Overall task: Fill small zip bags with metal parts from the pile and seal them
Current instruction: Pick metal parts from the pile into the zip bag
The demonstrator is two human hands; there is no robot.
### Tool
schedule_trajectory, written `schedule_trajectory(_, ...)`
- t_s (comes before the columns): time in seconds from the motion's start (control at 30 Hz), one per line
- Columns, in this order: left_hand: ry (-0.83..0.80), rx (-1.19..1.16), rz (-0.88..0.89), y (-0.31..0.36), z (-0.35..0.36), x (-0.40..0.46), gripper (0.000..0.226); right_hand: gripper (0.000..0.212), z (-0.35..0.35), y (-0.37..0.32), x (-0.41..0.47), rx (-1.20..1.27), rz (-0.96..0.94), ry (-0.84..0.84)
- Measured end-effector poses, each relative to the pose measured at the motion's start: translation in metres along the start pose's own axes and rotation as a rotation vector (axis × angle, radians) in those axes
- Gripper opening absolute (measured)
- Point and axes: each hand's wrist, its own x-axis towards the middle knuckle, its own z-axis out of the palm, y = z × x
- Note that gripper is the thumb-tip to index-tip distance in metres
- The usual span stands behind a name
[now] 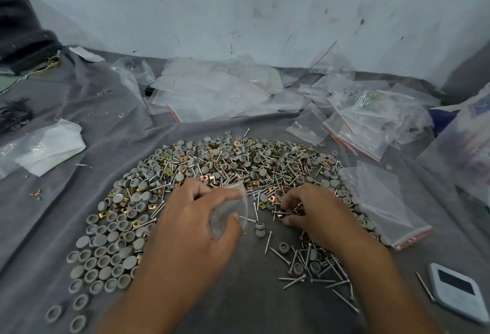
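- A grey cloth (238,304) covers the whole work surface in front of me, and it runs back to a scuffed pale wall (238,2).
- The pile (212,174) of metal parts spreads in a wide arc across the middle of the cloth: grey round caps mostly on my left, screws and brass-coloured square clips mixed through the centre and right.
- A heap of empty clear bags (217,90) lies behind the pile near the wall, and filled zip bags (371,116) with red seal strips are stacked at the back right.
- My left hand (196,222) sits at the near edge of the pile, fingers and thumb curled around a small zip bag (228,211), which is crumpled in my grip just above the cloth.
- My right hand (315,214) is down in the screws and clips, fingertips bent and pinching at a few parts; I cannot tell exactly which ones.
- Another clear zip bag (384,206) lies flat just right of my right hand.
- A small white device (456,294) with a dark screen rests at the near right edge.
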Motion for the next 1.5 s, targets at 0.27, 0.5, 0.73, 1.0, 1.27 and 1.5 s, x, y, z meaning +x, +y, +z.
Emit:
schedule_trajectory(0.27, -0.044, -0.004, 0.03, 0.005, -0.002, 0.001, 0.024, 0.012, 0.003, 0.001, -0.002, -0.012, 0.0, -0.005)
schedule_trajectory(0.5, -0.012, -0.024, 0.0, 0.009, -0.005, 0.002, 0.025, 0.014, -0.001, 0.013, -0.003, 0.055, 0.047, -0.013)
schedule_trajectory(0.73, -0.031, -0.018, -0.002, 0.01, -0.003, 0.003, 0.03, 0.014, -0.004, 0.012, -0.006, 0.006, 0.035, -0.09)
schedule_trajectory(1.0, -0.066, -0.014, -0.002, 0.013, -0.002, 0.002, 0.032, 0.01, -0.002, 0.007, -0.006, -0.098, 0.003, -0.095)
schedule_trajectory(1.27, -0.067, -0.012, -0.002, 0.014, -0.002, 0.003, 0.033, 0.01, -0.002, 0.012, -0.008, -0.134, -0.05, -0.139)
schedule_trajectory(1.5, -0.044, -0.037, -0.012, 0.01, 0.0, 0.003, 0.038, 0.016, -0.019, 0.01, -0.017, 0.526, -0.176, 0.059)
